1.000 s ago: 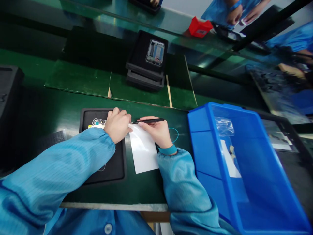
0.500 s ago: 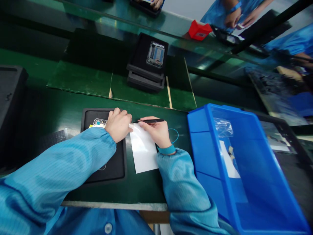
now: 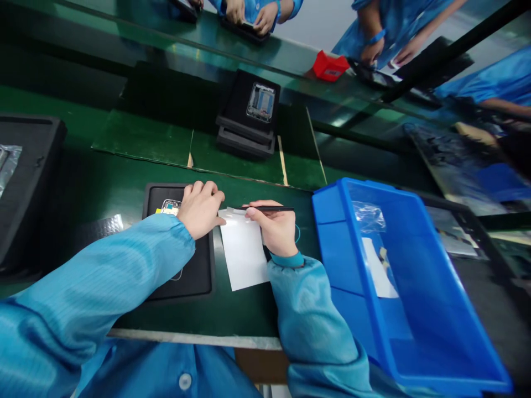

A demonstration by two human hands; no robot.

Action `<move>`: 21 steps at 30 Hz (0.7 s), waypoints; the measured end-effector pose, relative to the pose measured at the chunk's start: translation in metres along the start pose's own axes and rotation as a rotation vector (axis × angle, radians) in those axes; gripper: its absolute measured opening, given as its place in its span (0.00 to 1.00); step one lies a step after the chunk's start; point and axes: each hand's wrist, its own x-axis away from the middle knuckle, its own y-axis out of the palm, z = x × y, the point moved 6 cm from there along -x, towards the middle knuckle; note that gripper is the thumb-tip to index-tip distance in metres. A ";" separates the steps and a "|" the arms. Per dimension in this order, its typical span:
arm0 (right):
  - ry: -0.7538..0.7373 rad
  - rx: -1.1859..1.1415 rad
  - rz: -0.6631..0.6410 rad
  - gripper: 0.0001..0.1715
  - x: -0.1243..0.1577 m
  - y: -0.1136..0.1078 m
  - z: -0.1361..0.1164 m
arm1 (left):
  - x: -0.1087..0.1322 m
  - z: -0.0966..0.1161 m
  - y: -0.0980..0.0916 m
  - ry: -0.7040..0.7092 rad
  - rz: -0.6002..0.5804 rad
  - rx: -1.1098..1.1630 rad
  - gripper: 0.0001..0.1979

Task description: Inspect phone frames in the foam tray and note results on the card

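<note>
A white sheet lies on the green bench, to the right of a shallow black tray. At the sheet's upper left corner is my left hand, fingers curled and thumb pressed on the edge; it covers part of the tray. My right hand grips slim black tweezers pointing left across the sheet's top edge. Near their tip a small clear strip seems lifted from the sheet. Partly hidden behind my left hand, an opened phone with a bare circuit board sits in the tray.
To the right stands a blue bin with clear plastic and white paper inside. Stacked black trays at the back carry a phone frame. A black case stands left. Co-workers' hands show across the bench beyond a red holder.
My right hand has moved a little right with the tweezers, drawing away from my left hand. The left hand stays at the sheet's corner. The camera view has shifted slightly.
</note>
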 end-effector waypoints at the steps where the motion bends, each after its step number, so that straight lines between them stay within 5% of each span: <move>1: -0.018 0.000 -0.004 0.13 0.004 0.001 -0.006 | 0.005 0.000 -0.008 -0.001 0.021 0.037 0.23; 8: -0.077 0.011 -0.078 0.11 0.039 0.026 -0.038 | 0.047 -0.010 -0.043 0.049 -0.054 0.536 0.05; 21: 0.036 -0.153 -0.158 0.14 0.074 0.078 -0.046 | 0.098 -0.041 -0.064 0.016 0.030 0.708 0.07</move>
